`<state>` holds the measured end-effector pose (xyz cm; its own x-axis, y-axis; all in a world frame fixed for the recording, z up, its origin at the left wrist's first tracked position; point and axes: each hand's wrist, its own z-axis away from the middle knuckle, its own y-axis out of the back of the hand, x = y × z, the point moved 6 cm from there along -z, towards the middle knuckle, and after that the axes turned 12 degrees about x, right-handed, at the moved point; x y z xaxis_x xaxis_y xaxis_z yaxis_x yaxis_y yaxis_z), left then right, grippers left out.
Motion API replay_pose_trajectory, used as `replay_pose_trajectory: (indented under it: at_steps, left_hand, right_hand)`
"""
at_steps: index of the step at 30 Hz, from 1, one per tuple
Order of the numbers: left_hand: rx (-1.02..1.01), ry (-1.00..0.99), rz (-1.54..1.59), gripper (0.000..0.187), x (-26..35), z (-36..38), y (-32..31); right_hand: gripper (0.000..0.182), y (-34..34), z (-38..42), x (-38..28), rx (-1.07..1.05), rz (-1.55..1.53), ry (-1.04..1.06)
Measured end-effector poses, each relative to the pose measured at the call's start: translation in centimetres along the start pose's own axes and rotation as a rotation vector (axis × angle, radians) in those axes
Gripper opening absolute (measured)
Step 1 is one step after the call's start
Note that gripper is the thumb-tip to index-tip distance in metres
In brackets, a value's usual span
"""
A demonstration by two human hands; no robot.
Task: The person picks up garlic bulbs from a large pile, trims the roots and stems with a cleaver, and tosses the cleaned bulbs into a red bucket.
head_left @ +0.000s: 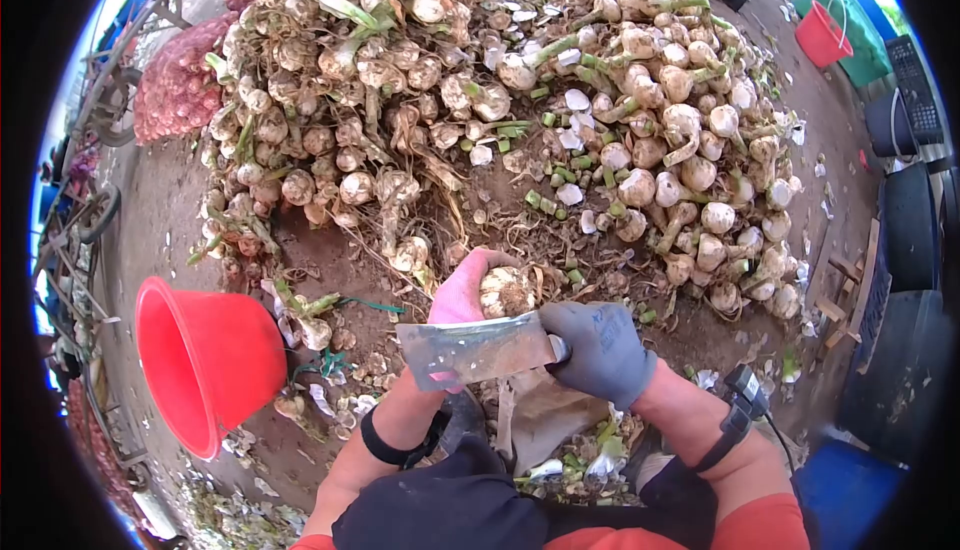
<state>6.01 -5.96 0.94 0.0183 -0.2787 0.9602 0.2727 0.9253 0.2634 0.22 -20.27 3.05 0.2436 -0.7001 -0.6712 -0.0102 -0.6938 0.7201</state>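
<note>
Red bucket (238, 355) at left, red pail (823, 36) near green container (862, 40), upper right

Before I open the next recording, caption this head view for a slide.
A gray-gloved right hand grips a cleaver while the left hand holds a garlic bulb near heaped garlic.

Faint print (607, 330) on the grey glove (605, 360) is unreadable.

A round, brown-white garlic bulb (507, 293) sits in the left hand (463, 293), just beyond the broad steel cleaver (475, 347) in the grey-gloved right hand (604, 352). Beyond lie brown-white garlic heaps (682, 120), left and right, a round red plastic bucket (238, 350) nearer at left.
</note>
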Motion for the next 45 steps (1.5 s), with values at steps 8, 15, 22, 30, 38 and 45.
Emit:
replay_pose_trajectory:
  at_steps: [8,15,22,30,38,45]
  left_hand:
    - [0.036,0.046,-0.049,0.056,0.8,1.6,-1.2]
    - [-0.067,0.259,-0.016,0.064,-2.4,0.9,-2.6]
    - [-0.195,-0.046,0.601,0.106,6.9,-3.5,-3.7]
    - [0.457,0.258,-0.981,0.069,-10.7,-1.9,7.0]
    - [0.306,0.22,0.244,0.069,-9.1,0.1,2.2]
    - [0.051,0.011,0.18,0.08,-1.9,2.1,0.4]
  right_hand:
    - [0.015,-1.4,0.5,2.5,0.044,0.001,0.006]
    - [0.012,0.4,4.3,13.0,0.471,0.102,-0.448]
    - [0.01,-5.8,6.1,14.1,0.239,-0.376,-0.686]
    - [0.009,-5.2,4.9,11.5,0.189,-0.497,-0.775]
    - [0.017,-3.3,2.6,6.5,0.077,-0.283,-0.553]
    - [0.027,-0.4,-0.4,0.1,0.018,-0.054,-0.186]
